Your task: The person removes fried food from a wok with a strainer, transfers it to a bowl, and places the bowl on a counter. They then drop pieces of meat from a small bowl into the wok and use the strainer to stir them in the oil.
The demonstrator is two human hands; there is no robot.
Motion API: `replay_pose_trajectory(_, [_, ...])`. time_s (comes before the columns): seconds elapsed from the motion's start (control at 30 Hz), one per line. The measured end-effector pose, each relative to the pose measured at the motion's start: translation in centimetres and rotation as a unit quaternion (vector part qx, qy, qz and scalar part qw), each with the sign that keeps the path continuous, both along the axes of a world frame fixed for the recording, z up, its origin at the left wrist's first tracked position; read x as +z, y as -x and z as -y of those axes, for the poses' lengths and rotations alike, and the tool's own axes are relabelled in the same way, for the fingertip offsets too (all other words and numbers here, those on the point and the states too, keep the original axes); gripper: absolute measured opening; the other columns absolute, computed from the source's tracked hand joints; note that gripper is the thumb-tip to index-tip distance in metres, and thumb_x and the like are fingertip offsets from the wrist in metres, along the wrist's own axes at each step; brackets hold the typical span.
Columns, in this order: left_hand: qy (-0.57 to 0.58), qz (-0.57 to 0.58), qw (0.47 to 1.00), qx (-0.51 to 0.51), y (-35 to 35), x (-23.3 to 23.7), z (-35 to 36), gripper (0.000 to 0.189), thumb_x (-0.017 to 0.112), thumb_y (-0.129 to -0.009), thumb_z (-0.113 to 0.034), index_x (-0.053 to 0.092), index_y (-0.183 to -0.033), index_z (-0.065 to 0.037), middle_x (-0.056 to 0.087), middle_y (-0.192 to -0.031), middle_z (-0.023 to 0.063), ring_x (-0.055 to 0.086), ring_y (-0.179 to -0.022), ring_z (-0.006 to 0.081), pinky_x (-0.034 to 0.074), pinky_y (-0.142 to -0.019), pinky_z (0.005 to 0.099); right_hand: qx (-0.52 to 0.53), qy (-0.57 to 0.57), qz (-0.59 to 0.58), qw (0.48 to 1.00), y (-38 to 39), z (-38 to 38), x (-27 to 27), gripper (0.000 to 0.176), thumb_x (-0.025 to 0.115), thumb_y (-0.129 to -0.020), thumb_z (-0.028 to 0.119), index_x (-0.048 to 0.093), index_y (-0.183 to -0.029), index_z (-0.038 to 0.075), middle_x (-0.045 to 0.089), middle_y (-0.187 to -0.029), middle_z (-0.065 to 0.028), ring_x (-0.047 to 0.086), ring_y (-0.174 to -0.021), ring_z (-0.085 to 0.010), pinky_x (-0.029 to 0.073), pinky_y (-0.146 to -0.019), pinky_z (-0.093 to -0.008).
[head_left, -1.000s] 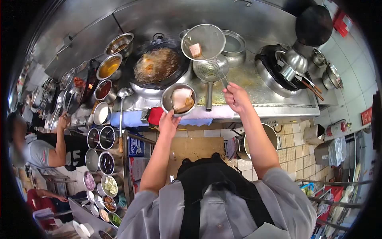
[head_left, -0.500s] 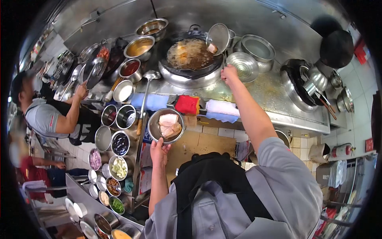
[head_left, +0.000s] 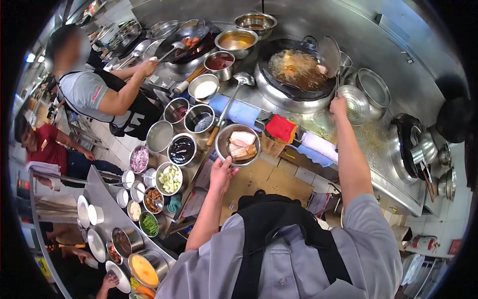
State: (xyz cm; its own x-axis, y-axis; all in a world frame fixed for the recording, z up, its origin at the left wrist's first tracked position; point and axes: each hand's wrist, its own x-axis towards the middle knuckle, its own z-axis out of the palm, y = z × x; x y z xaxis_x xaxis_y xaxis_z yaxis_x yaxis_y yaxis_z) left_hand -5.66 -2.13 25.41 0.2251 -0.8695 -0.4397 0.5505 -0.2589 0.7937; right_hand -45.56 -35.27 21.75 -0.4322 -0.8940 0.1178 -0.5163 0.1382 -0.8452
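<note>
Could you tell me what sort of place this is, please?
Most likely a restaurant kitchen: a wok of bubbling oil on a long steel range, rows of metal bowls with sauces and chopped ingredients, and a co-worker cooking at a second wok.

strainer handle (head_left: 338,83) partly inside right hand (head_left: 340,106)

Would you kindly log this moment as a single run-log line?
left hand: holds steel bowl of meat pieces | right hand: holds strainer tilted over frying wok
</note>
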Motion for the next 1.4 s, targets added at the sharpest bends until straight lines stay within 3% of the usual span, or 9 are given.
replay_pose_trajectory(0.1, [-0.005,-0.002,1.0,-0.008,0.2,0.3,1.0,0.018,0.05,-0.083,-0.019,0.049,-0.095,-0.006,0.057,-0.084,0.0048,0.055,-0.064,0.0114,0.045,-0.052,0.0195,-0.031,0.005,-0.124,0.992,-0.7,-2.0,3.2,0.039,0.04,-0.072,0.005,0.046,-0.111,-0.001,0.056,-0.095,-0.0218,0.057,-0.073,-0.0305,0.046,-0.063,-0.0346])
replay_pose_trajectory(0.2, [-0.008,-0.025,1.0,-0.002,0.4,-0.1,1.9,0.017,0.05,-0.082,-0.017,0.049,-0.096,-0.007,0.057,-0.083,0.0046,0.054,-0.063,0.0116,0.044,-0.052,0.0203,0.024,0.052,0.166,0.984,-0.8,-4.5,6.0,0.032,0.04,-0.076,0.004,0.042,-0.109,0.002,0.048,-0.062,-0.0069,0.04,-0.038,-0.0135,0.031,-0.032,-0.0279])
replay_pose_trajectory(0.37, [0.028,-0.069,0.994,-0.082,3.4,0.7,5.1,0.012,0.046,-0.081,-0.008,0.049,-0.092,-0.007,0.057,-0.08,0.0039,0.056,-0.063,0.0124,0.046,-0.052,0.0217,0.106,0.003,0.471,0.876,4.5,-8.3,8.8,0.007,0.037,-0.081,0.004,0.038,-0.088,0.006,0.041,-0.061,-0.0031,0.03,-0.037,-0.0086,0.023,-0.031,-0.0223])
replay_pose_trajectory(0.7, [0.075,-0.076,0.977,-0.184,16.9,2.6,16.7,0.014,0.046,-0.084,-0.011,0.047,-0.097,-0.007,0.055,-0.084,0.005,0.056,-0.068,0.016,0.05,-0.058,0.0251,0.009,0.036,0.369,0.929,11.3,-26.2,11.7,0.033,0.038,-0.085,0.01,0.034,-0.117,0.007,0.044,-0.062,-0.0019,0.035,-0.043,-0.0066,0.028,-0.036,-0.0194])
replay_pose_trajectory(0.83, [0.219,0.171,0.942,-0.187,25.4,5.0,22.5,0.015,0.05,-0.081,-0.014,0.048,-0.076,-0.001,0.05,-0.078,0.0078,0.055,-0.069,0.0158,0.048,-0.056,0.0251,-0.047,-0.01,0.435,0.899,10.1,-32.2,12.0,0.034,0.038,-0.085,0.009,0.033,-0.119,0.008,0.045,-0.066,-0.0022,0.034,-0.043,-0.0063,0.027,-0.036,-0.0185])
replay_pose_trajectory(0.9, [0.399,0.533,0.739,-0.102,29.2,7.2,23.5,0.019,0.056,-0.074,-0.014,0.045,-0.072,0.002,0.047,-0.095,0.0236,0.052,-0.081,0.0358,0.043,-0.069,0.0383,-0.06,-0.013,0.492,0.869,8.8,-33.6,12.0,0.038,0.039,-0.085,0.009,0.03,-0.122,0.01,0.046,-0.069,-0.0033,0.033,-0.044,-0.0062,0.026,-0.035,-0.0186])
replay_pose_trajectory(0.97, [0.445,0.609,0.655,-0.056,33.4,7.6,24.3,0.017,0.056,-0.072,-0.014,0.048,-0.075,0.001,0.038,-0.111,0.0309,0.046,-0.092,0.0434,0.039,-0.078,0.0418,-0.008,0.005,0.549,0.836,8.1,-34.0,11.6,0.037,0.039,-0.085,0.009,0.031,-0.121,0.01,0.046,-0.069,-0.0045,0.032,-0.043,-0.0064,0.025,-0.034,-0.0186])
replay_pose_trajectory(1.17, [0.411,0.625,0.647,-0.143,39.2,6.4,27.3,0.018,0.057,-0.072,-0.016,0.048,-0.075,0.0,0.03,-0.119,0.0331,0.043,-0.099,0.0428,0.039,-0.081,0.0401,0.012,0.038,0.658,0.752,9.5,-32.2,9.7,0.013,0.037,-0.084,0.005,0.037,-0.097,0.006,0.044,-0.068,-0.0058,0.029,-0.043,-0.0056,0.023,-0.033,-0.0172])
replay_pose_trajectory(1.4, [0.381,0.582,0.693,-0.189,40.1,1.9,29.3,0.026,0.063,-0.069,-0.019,0.046,-0.065,0.001,0.049,-0.084,0.0189,0.049,-0.075,0.0355,0.039,-0.069,0.0399,0.009,0.022,0.748,0.664,12.0,-32.1,7.9,0.015,0.037,-0.083,0.001,0.037,-0.096,0.008,0.044,-0.068,-0.007,0.027,-0.043,-0.0052,0.022,-0.033,-0.0162])
